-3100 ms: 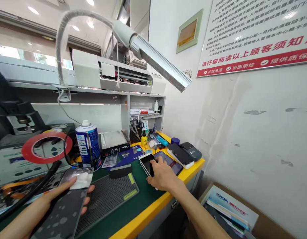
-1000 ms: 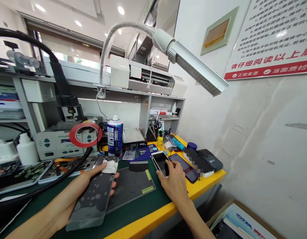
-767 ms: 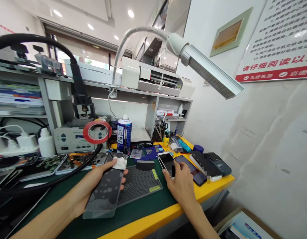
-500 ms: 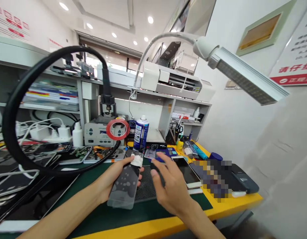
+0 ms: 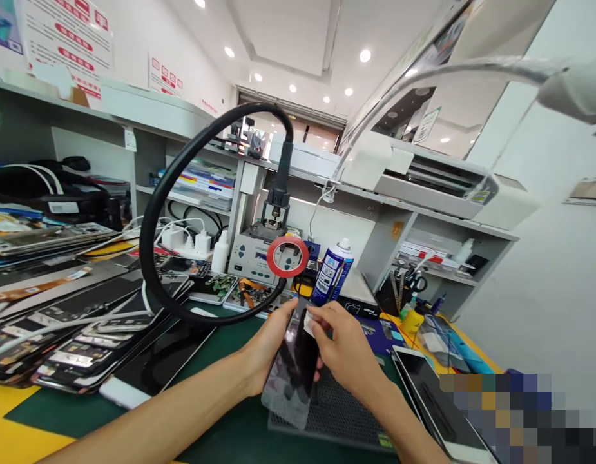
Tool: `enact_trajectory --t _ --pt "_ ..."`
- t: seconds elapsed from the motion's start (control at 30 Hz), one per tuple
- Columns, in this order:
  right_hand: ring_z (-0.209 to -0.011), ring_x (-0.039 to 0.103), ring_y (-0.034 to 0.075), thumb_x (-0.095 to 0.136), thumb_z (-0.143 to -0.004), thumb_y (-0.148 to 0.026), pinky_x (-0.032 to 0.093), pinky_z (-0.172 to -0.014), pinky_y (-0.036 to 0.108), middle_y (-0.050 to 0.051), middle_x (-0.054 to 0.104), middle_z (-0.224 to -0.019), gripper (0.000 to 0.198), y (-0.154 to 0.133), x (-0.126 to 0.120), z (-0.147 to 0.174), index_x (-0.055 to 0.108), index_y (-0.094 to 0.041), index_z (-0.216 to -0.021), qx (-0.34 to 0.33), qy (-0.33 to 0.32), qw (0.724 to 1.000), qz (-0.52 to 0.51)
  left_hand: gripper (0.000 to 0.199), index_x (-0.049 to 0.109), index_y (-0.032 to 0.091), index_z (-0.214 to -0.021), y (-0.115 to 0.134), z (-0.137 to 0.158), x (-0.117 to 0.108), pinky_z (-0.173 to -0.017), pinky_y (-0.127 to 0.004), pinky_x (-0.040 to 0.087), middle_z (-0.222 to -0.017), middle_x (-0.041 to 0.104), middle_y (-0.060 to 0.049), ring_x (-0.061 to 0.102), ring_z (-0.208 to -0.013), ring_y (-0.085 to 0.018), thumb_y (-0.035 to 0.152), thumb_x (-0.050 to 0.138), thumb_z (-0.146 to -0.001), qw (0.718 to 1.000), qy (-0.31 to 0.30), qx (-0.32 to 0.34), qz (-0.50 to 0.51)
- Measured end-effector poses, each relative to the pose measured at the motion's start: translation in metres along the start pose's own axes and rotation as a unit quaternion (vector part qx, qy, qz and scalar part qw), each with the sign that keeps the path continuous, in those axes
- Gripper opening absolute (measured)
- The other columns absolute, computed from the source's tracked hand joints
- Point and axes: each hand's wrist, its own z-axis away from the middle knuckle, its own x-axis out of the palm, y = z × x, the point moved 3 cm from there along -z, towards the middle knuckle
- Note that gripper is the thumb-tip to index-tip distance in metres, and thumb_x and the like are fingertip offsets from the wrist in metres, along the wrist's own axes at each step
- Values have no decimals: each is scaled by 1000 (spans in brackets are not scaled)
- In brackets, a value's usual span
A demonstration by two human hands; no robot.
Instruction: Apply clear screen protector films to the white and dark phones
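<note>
In the head view, my left hand (image 5: 266, 348) is wrapped round a dark phone screen (image 5: 298, 357), tilted up toward me over the bench. A clear film sticks out past its lower end. My right hand (image 5: 348, 341) pinches a small white wipe-like piece (image 5: 308, 322) against the screen's upper right edge. What the piece is made of is too small to tell. Beneath both hands lies a black perforated mat (image 5: 341, 412) on the green work mat (image 5: 215, 412).
A black hose (image 5: 150, 258) loops up at the left, beside a red tape roll (image 5: 287, 256) and a blue spray can (image 5: 332, 270). Dismantled phones (image 5: 85, 348) are piled on the left. To the right lies a white-framed phone (image 5: 437, 399).
My right hand has moved from beside the screen onto its top and now pinches the white piece. The view has turned left. Bubbly patches on the screen no longer show clearly.
</note>
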Motion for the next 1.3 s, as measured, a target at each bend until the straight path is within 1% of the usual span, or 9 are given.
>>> enact_trajectory --t 0.07,0.13,0.33,0.47,0.63,0.73,0.8,0.93,1.3 --pt "-80 63 19 51 -95 -20 49 -69 31 5 64 -89 21 5 2 3 70 -21 -104 33 0 999 -12 60 67 14 -86 -1 -2 0 -58 -36 55 -60 68 -10 67 -53 -26 67 37 -87 1000 -21 -1 10" --pt "-79 63 18 52 -95 -22 48 -69 30 4 63 -89 20 8 3 8 71 -21 -101 41 13 999 -17 55 66 16 -88 -3 -5 -2 -58 -38 55 -58 68 -8 67 -53 -27 63 37 -88 999 -28 1 20" --pt "-79 61 17 53 -95 -20 46 -72 30 4 63 -88 18 7 2 12 70 -19 -99 10 86 996 -27 49 65 18 -85 -11 -6 1 -70 -42 55 -65 69 -8 69 -64 -28 62 44 -86 997 -58 -25 39" --pt "-80 60 18 55 -94 -19 46 -73 31 5 63 -87 16 1 0 7 70 -19 -97 -1 122 992 -38 43 64 19 -82 -14 -2 10 -68 -42 55 -67 69 -6 69 -67 -28 61 51 -84 997 -60 -29 50" --pt "-80 57 20 52 -94 -15 45 -73 34 7 61 -85 18 -18 11 17 69 -16 -99 -75 92 991 -54 36 62 18 -74 -12 -3 4 -60 -29 52 -61 65 -3 65 -61 -21 52 55 -83 995 -16 -9 98" --pt "-80 56 20 53 -93 -13 44 -72 34 8 61 -85 18 -30 17 28 69 -16 -101 -117 54 989 -74 38 60 17 -69 -5 -2 -2 -50 -22 45 -57 61 -1 58 -49 -15 51 55 -84 996 3 24 86" --pt "-79 56 19 53 -93 -12 43 -71 33 7 61 -85 19 -37 20 33 69 -17 -101 -135 19 986 -92 40 62 16 -71 -1 0 -2 -50 -23 46 -60 63 -2 58 -49 -15 52 51 -87 997 8 27 75" --pt "-76 55 18 54 -92 -12 44 -71 33 7 61 -82 17 -45 19 37 70 -16 -98 -157 -13 981 -110 47 66 14 -80 5 1 1 -69 -30 54 -75 70 -10 67 -70 -22 53 41 -92 996 -5 33 80" --pt "-75 54 18 57 -89 -11 45 -79 37 7 62 -81 14 -43 14 37 69 -15 -95 -184 -4 980 -79 49 65 12 -89 13 3 -5 -66 -32 55 -76 72 -11 69 -67 -24 52 36 -92 996 27 45 66"
